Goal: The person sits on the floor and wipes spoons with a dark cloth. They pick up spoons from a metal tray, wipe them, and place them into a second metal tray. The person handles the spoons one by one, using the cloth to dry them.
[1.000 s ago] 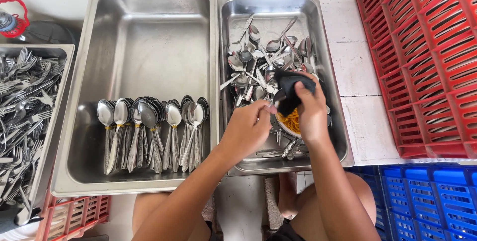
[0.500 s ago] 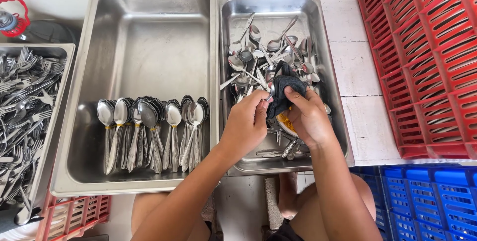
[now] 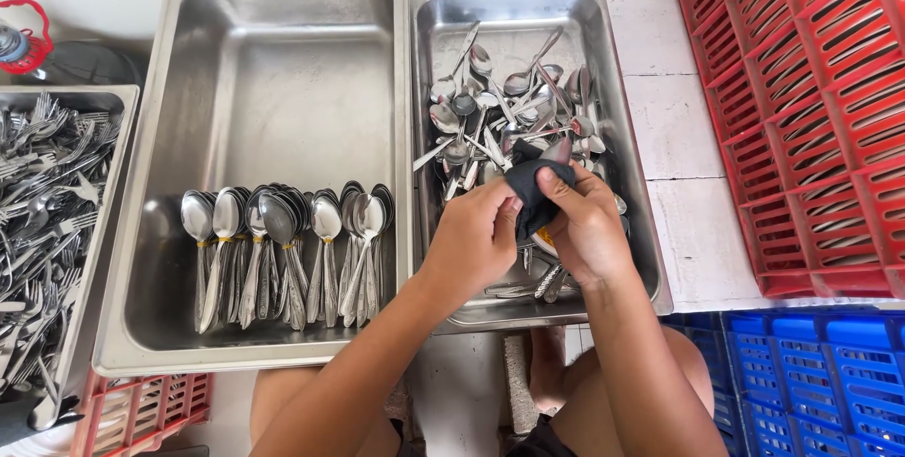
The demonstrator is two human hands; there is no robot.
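Dark cloth (image 3: 534, 195) bunched between my hands, over the near end of the smaller steel tray (image 3: 615, 61). My right hand (image 3: 586, 227) is clenched on it, thumb on top; my left hand (image 3: 476, 240) pinches its left edge. A spoon tip pokes out above the cloth. Loose spoons (image 3: 500, 104) piled in the same tray. Big tray (image 3: 273, 71) to the left has bundled spoons (image 3: 283, 250) in a row. Fork bin (image 3: 42, 193) far left, red crate (image 3: 811, 89) right, blue crate (image 3: 811, 372) below it

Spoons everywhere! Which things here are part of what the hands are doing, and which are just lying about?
In use:
left hand
right hand
dark cloth
loose spoons in the narrow steel tray
bundled spoons in the wide steel tray

Lying about:
tray of forks
red crate
blue crate
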